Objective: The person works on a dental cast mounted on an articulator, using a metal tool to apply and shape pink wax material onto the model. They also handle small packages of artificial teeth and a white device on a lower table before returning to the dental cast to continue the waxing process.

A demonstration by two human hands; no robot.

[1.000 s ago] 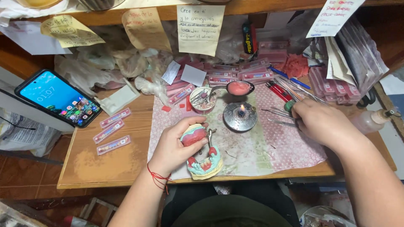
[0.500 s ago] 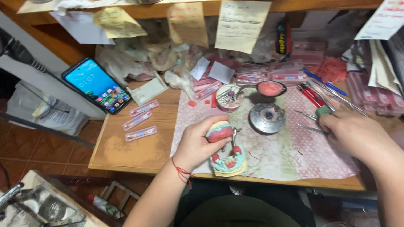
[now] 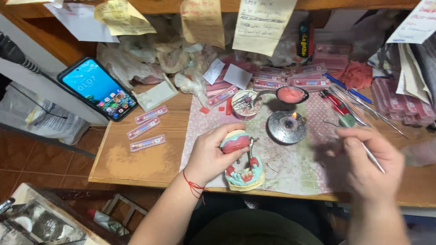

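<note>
Head cam: compared to half a second back, your right hand (image 3: 370, 165) has slid away from the small lit burner (image 3: 287, 127) toward the near desk edge, fingers pinched around a thin metal instrument (image 3: 370, 154) with a green handle end. Your left hand (image 3: 213, 154) hasn't budged, fingers wrapped around the pink-and-cream top of the dental articulator model (image 3: 243, 163). That model sits just near-left of the burner, on the patterned mat (image 3: 290, 174), its teal base poking out below your grip.
</note>
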